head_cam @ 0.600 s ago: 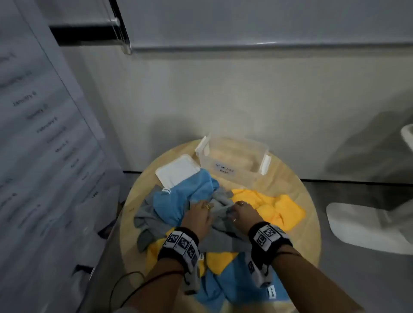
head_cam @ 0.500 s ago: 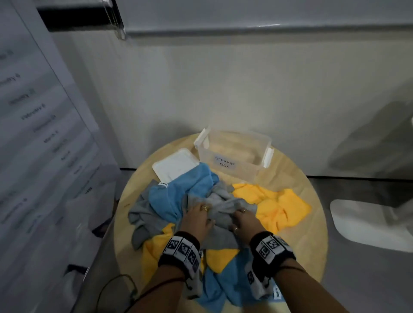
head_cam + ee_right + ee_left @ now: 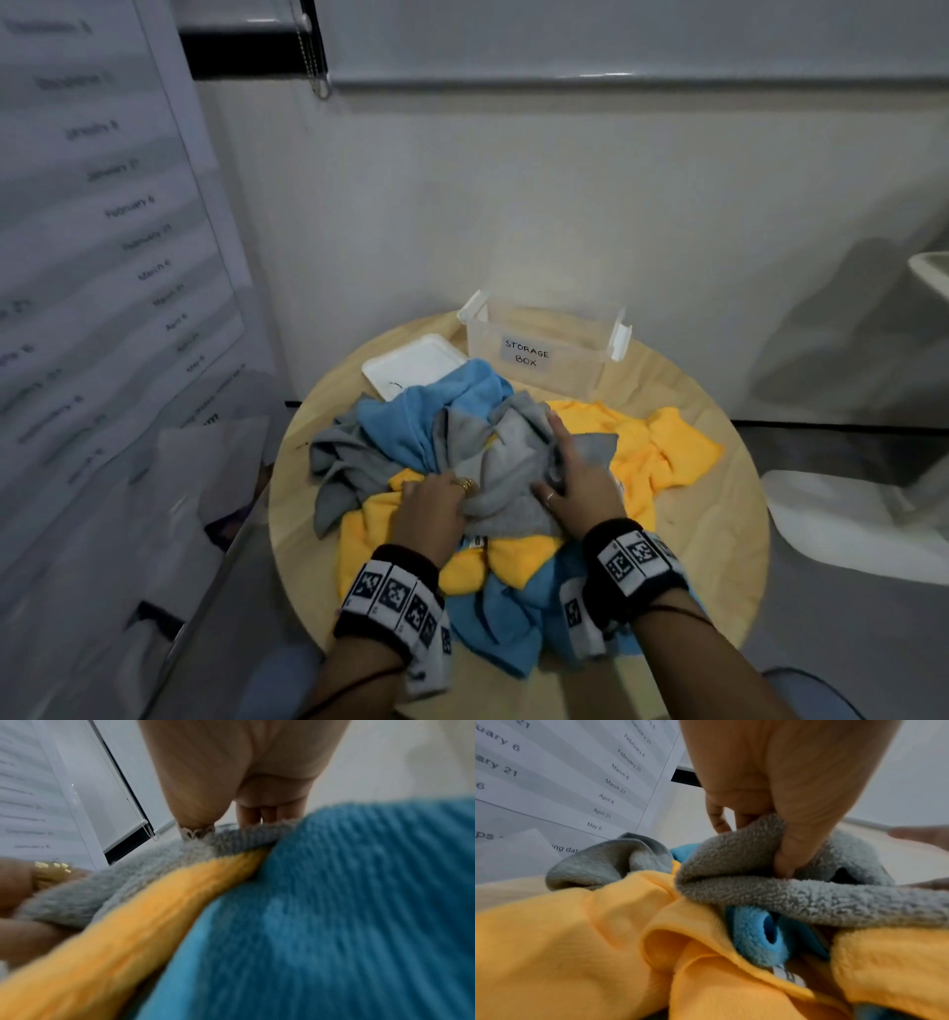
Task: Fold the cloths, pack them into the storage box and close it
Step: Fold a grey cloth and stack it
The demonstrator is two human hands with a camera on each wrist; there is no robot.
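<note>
left hand [image 3: 431, 509]: sat on the near-left of the pile, fingers curled, pinching a fold of the grey cloth [image 3: 506, 462]; the left wrist view showed thumb and fingers [image 3: 790, 850] bunched around that grey fold.
right hand [image 3: 575, 483]: lay on the right edge of the same grey cloth, fingers stretched forward along it, thumb tucked in against the fabric; whether it pinched or only pressed, cannot tell. Right wrist view was blurred, fingers [image 3: 259, 815] went down behind the grey edge.
grey cloth: crumpled on top of the pile at table centre, between both hands, not folded.
second grey cloth [image 3: 339, 462]: rumpled at the left of the pile, partly under the blue one.
blue cloth [image 3: 441, 406]: bunched at the far-left of the pile, one corner over the lid.
second blue cloth [image 3: 513, 616]: at the near edge of the table, under the wrists.
yellow cloths [image 3: 662, 447]: spread out right of the pile, more yellow under the hands at near-left.
storage box [image 3: 544, 349]: clear plastic, open, labelled, at the far side of the round wooden table [image 3: 719, 514], just beyond the pile; no cloth visible inside.
lid [image 3: 411, 365]: white, flat on the table, left of the box.
paper sheet [image 3: 102, 231]: printed with dates, hung at the left.
</note>
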